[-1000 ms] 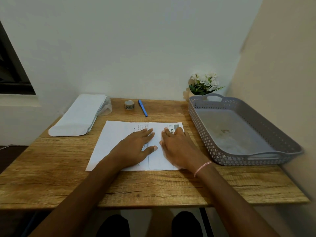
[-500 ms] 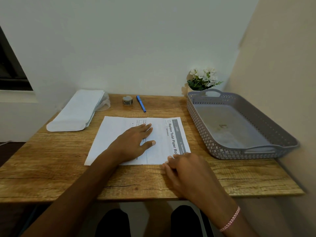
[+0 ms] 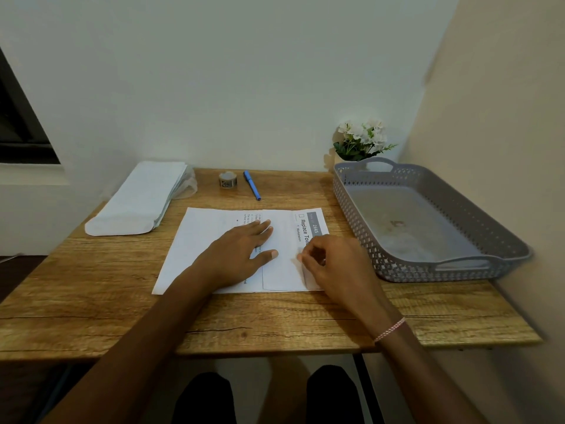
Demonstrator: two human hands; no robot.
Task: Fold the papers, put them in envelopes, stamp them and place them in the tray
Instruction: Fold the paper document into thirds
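Observation:
A white printed paper (image 3: 195, 240) lies in the middle of the wooden table (image 3: 91, 301), with a folded panel over its right half. My left hand (image 3: 241, 255) rests flat on the paper, fingers straight. My right hand (image 3: 333, 264) is over the paper's right part, and its curled fingers pinch the paper's edge. A stack of white envelopes (image 3: 137, 200) lies at the back left. A small roll of stamps (image 3: 228, 180) stands at the back centre. The grey plastic tray (image 3: 351, 209) sits at the right and holds no envelopes.
A blue pen (image 3: 252, 185) lies beside the stamp roll. White flowers (image 3: 362, 139) stand in the corner behind the tray. Walls close in at the back and right. A dark window (image 3: 18, 123) is at the left.
My right hand slid from the paper's far end to its near edge, then moved onto the right part and curled onto the paper. My left hand stayed flat in place.

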